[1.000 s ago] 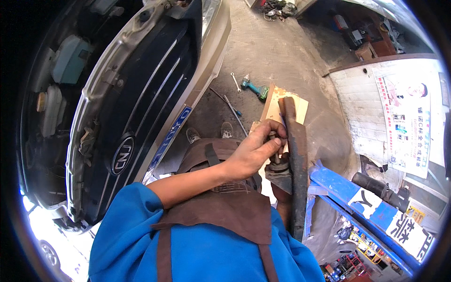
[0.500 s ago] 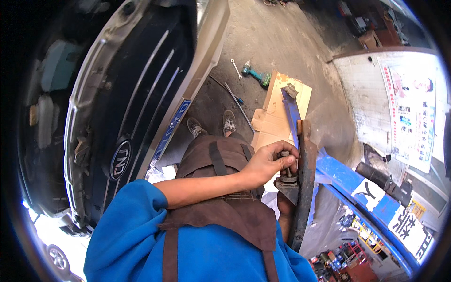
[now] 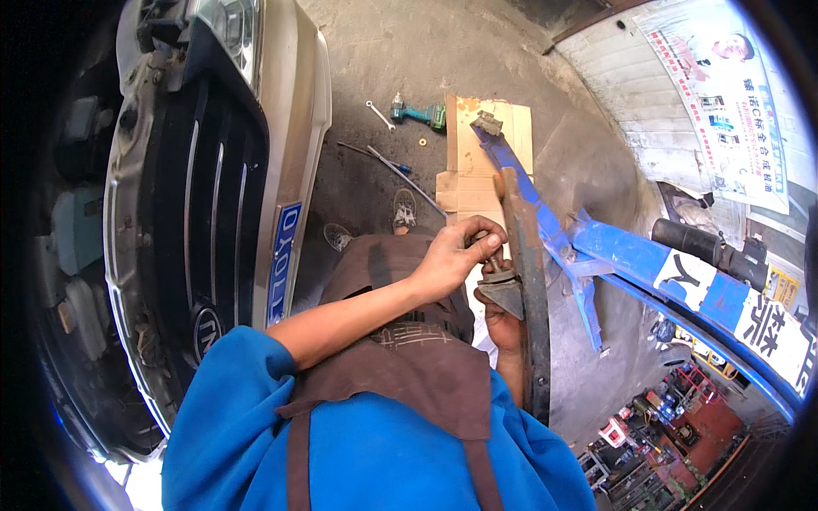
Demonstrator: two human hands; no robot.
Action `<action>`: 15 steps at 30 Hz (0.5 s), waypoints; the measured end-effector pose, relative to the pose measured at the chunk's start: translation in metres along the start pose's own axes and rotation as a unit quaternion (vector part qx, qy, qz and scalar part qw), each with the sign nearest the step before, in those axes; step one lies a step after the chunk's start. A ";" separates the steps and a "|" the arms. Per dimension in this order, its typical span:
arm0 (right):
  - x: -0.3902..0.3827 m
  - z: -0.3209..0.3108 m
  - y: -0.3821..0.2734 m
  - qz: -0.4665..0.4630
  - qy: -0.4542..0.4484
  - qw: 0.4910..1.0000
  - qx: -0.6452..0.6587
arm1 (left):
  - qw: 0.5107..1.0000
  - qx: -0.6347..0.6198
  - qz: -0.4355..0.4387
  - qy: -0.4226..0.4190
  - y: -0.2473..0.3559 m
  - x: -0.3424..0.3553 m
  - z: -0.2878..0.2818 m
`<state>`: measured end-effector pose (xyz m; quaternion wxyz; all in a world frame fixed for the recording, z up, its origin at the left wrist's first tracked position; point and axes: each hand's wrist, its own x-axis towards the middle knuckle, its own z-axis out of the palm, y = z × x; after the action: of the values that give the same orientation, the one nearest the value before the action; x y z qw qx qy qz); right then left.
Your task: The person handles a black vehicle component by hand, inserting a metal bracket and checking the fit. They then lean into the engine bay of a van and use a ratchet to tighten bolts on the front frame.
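One bar (image 3: 534, 324) right of the apron (image 3: 392, 375), left hand (image 3: 464, 253) pinched one bolt (image 3: 494, 266) above the bracket (image 3: 500, 298), right hand (image 3: 501, 327) below, grip too hidden to tell, one drill (image 3: 417, 112), one wrench (image 3: 380, 116) lay beyond.

Downward fisheye view, head height

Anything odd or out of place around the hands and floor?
The metal bar looks rusty brown toward its far end. On the floor, a wrench, cordless drill and long rod lie loose ahead of the shoes, a possible trip hazard.
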<state>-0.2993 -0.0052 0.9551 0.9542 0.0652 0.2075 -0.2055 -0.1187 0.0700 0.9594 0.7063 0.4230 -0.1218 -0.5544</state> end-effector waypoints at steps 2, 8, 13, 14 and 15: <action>0.017 -0.006 -0.005 0.074 -0.009 0.992 0.101 | 1.000 0.007 0.011 0.007 0.011 0.009 0.001; 0.052 0.013 0.002 0.169 0.012 0.965 0.200 | 0.987 -0.145 -0.038 0.053 0.009 0.030 -0.009; 0.079 0.025 -0.008 0.214 0.021 0.948 0.234 | 0.988 -0.048 -0.009 0.149 0.021 0.046 -0.005; 0.083 0.028 -0.010 0.217 0.023 0.948 0.232 | 0.986 -0.026 -0.008 0.164 0.024 0.049 -0.005; 0.088 0.031 -0.013 0.220 0.024 0.948 0.228 | 0.984 -0.005 -0.005 0.178 0.029 0.054 -0.003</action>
<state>-0.2208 -0.0556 0.9455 0.9300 0.3303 0.1583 -0.0307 -0.0776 0.0244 0.9629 0.7164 0.5116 0.0107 -0.4743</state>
